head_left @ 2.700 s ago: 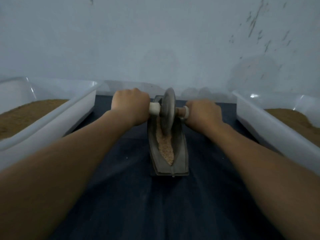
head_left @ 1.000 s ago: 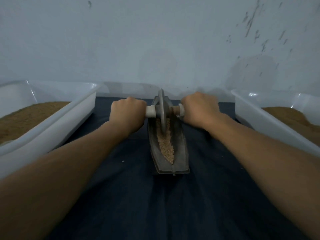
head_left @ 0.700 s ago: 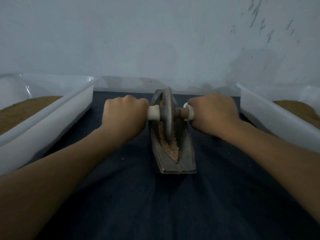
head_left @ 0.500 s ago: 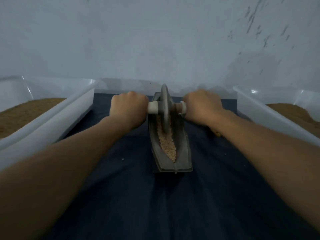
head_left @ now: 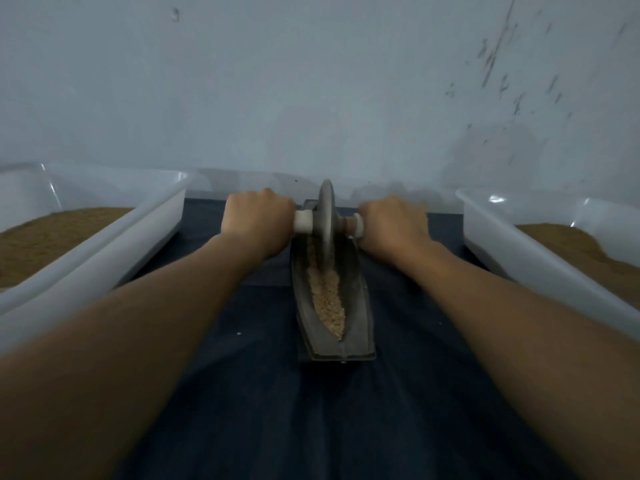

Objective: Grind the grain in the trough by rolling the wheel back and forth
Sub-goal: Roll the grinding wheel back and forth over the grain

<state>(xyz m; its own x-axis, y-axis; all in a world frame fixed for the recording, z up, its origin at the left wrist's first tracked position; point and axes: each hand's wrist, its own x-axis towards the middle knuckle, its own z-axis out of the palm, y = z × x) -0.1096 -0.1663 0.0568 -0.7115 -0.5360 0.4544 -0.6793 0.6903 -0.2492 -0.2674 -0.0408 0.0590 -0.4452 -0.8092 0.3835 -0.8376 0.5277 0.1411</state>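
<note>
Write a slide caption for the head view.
Left hand and right hand hold the wheel by its handles, far along the trough of grain.

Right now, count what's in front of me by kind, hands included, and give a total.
Hands: 2, left hand and right hand
White tubs: 2, left tub and right tub
Wheel: 1
Trough: 1
Cloth: 1
Total: 7
</note>
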